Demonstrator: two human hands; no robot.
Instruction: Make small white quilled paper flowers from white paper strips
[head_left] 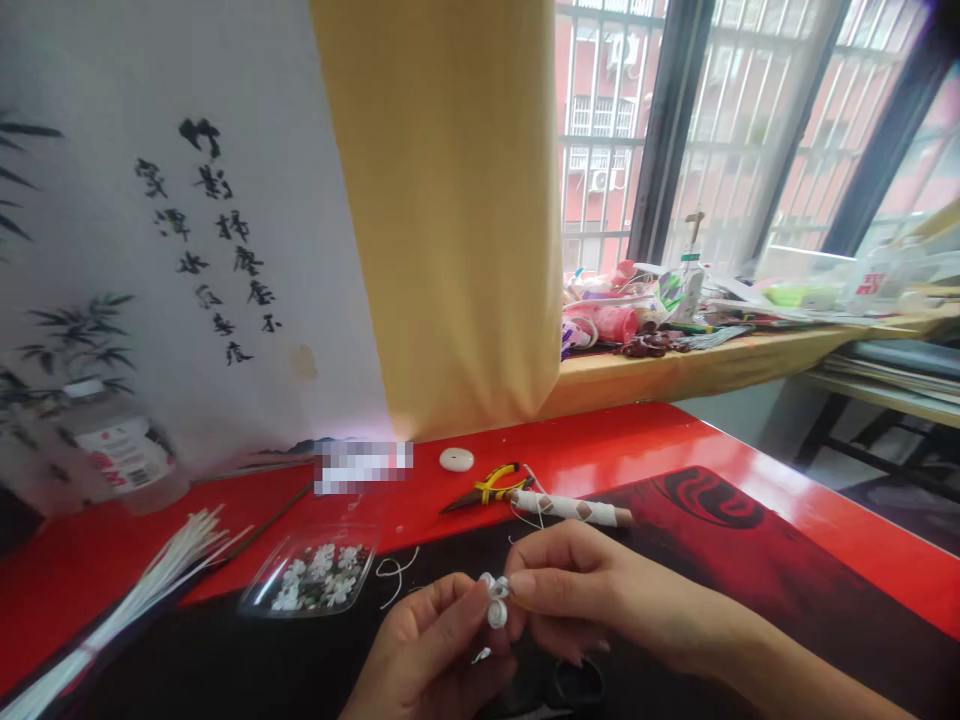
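Between both hands is a small white flower-like piece (496, 612) made of rolled loops. My left hand (439, 640) pinches it from the left with thumb and forefinger. From the right, the thumb and forefinger of my right hand (577, 585) grip the same piece; my other fingers are curled below. A tiny white scrap (481, 655) shows beneath my left fingers. Under my right hand is a black loop-shaped thing (576, 685), partly hidden. Beyond the hands lie yellow-and-black pliers (499, 485) and a stick wound with white cord (566, 508).
A clear tray (251, 600) holds several white flowers. Left of it are a bundle of white strips (135, 605) and a bottle (124, 460). A loose cord (397, 575) lies on the black mat (330, 660). A white oval object (456, 460) sits near the wall. Clutter fills the windowsill (600, 378).
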